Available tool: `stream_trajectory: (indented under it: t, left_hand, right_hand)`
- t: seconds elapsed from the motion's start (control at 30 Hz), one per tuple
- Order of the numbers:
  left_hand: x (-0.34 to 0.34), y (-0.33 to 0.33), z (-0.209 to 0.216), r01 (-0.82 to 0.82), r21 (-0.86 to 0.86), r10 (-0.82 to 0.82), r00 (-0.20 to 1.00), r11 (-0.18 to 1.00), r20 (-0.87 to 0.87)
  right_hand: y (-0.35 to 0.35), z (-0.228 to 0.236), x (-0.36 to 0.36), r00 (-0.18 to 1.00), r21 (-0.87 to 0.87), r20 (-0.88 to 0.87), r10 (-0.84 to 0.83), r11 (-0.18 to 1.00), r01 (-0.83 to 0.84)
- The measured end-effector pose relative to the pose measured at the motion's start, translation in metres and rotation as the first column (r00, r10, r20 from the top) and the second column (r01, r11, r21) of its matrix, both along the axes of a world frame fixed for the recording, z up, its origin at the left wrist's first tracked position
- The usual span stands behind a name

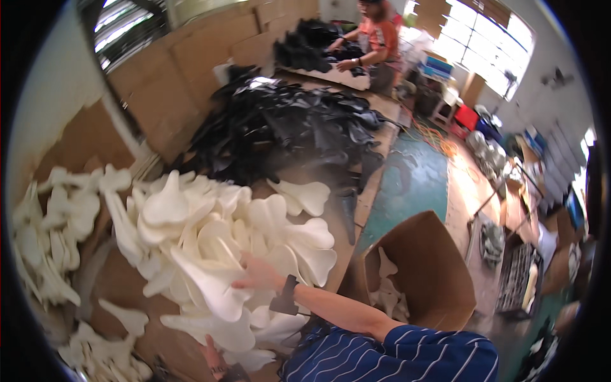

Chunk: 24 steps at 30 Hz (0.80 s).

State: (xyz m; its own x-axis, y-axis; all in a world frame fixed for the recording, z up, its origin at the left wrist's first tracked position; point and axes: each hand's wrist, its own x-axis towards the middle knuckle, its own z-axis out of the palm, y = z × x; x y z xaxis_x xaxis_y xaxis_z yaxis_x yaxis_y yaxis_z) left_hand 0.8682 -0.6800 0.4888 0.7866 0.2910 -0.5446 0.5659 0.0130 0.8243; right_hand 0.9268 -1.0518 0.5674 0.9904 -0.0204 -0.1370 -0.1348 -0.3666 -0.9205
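Many white bicycle-saddle-shaped pieces lie heaped on the table in front of me. My right hand (259,274) reaches into this heap from the right, a dark band on its wrist. Its thumb lies over the edge of one large white saddle piece (213,286), with the other fingers along its far side, partly hidden. Low in the picture, my left hand (215,360) is beside the near edge of the heap, below another white saddle piece (223,328). Its visible fingers are apart, and nothing shows in them.
A pile of black saddle-shaped pieces (286,127) lies beyond the white ones. More white pieces (60,235) are at the left. An open cardboard box (439,274) stands right of the table, white pieces inside. At the far end a person in orange (380,38) handles black pieces. Orange cable (439,141) crosses the floor.
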Motion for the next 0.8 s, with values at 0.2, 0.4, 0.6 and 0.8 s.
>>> stream_trajectory:
  t: [0.2, 0.4, 0.6, 0.8]
  left_hand:
    - [0.025, 0.008, -0.004, 0.05, -0.157, -0.073, 0.987, 0.986, -0.144]
    - [0.037, 0.024, -0.033, 0.211, -0.099, -0.226, 0.958, 0.972, -0.178]
    - [0.037, 0.033, -0.054, 0.311, -0.006, -0.31, 0.943, 0.95, -0.119]
    - [0.034, 0.053, -0.07, 0.404, 0.054, -0.401, 0.914, 0.913, -0.059]
  right_hand:
    - [0.012, -0.051, -0.008, 0.995, 0.141, 0.098, -0.028, 0.99, 0.013]
    - [0.011, -0.067, -0.01, 0.997, 0.238, 0.07, -0.032, 0.971, 0.015]
    - [0.011, -0.075, -0.006, 0.999, 0.193, 0.037, 0.001, 0.981, -0.008]
    - [0.011, -0.067, -0.011, 1.0, 0.169, 0.015, -0.015, 0.986, 0.012]
